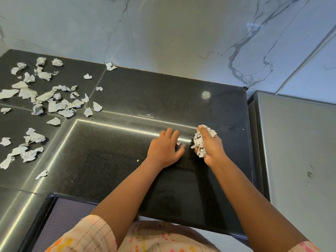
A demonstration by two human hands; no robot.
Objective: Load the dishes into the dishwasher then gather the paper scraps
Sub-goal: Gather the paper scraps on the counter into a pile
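Right hand (209,148) clutching wad of paper scraps (200,142) as store; left hand (164,150) spread, fingertips on small scrap (179,143), center-right.

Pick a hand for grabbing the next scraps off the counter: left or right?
Left. The left hand is open, flat on the black counter, touching a small scrap, and nearer the loose scraps at far left. The right hand already grips a full wad of paper.
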